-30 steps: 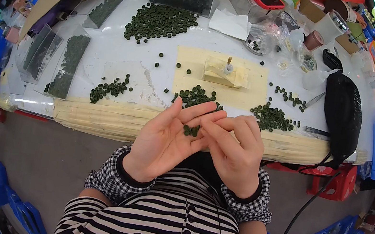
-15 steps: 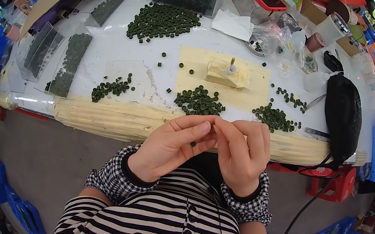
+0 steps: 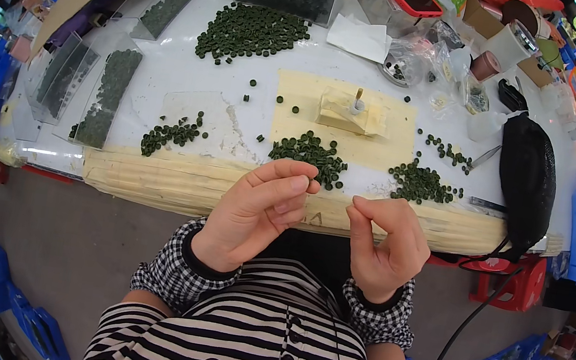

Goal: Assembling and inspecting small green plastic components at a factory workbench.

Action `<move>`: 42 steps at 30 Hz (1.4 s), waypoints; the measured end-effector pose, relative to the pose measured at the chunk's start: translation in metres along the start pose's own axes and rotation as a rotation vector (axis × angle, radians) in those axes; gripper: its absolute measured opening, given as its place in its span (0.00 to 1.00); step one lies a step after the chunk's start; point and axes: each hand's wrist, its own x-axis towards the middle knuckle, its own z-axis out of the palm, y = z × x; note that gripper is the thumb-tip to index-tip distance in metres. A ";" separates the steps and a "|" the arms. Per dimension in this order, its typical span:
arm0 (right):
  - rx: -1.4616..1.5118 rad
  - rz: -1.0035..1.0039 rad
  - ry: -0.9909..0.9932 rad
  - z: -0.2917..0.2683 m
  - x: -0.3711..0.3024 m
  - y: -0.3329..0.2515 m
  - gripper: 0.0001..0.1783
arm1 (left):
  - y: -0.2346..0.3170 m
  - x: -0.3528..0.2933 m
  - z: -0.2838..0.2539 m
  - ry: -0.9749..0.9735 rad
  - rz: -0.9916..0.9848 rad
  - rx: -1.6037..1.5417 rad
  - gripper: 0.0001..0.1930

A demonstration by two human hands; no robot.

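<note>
I see left hand [image 3: 247, 211] half-curled, pinching 1 green bead [image 3: 312, 185]; right hand [image 3: 389, 243] pinched, contents unclear. Near pile [image 3: 307, 151] loose: much seems left, done share unclear.

On my white table [image 3: 206, 78], a heap of dark green pieces [image 3: 421, 183] lies just beyond my right hand [image 3: 390, 244], a black bundle [image 3: 526, 178] farther right.
</note>
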 end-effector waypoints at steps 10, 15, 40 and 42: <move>0.126 0.133 -0.101 0.009 -0.004 -0.003 0.15 | -0.004 -0.001 0.002 0.011 0.010 0.102 0.13; 0.291 0.269 -0.073 0.012 -0.009 -0.001 0.11 | -0.007 -0.003 0.002 0.059 0.085 0.221 0.11; 0.544 0.560 -0.049 0.021 -0.016 -0.001 0.08 | -0.018 -0.005 0.002 0.077 0.350 0.434 0.09; 0.483 0.506 -0.047 0.021 -0.016 -0.001 0.08 | -0.019 -0.004 0.001 0.093 0.374 0.466 0.10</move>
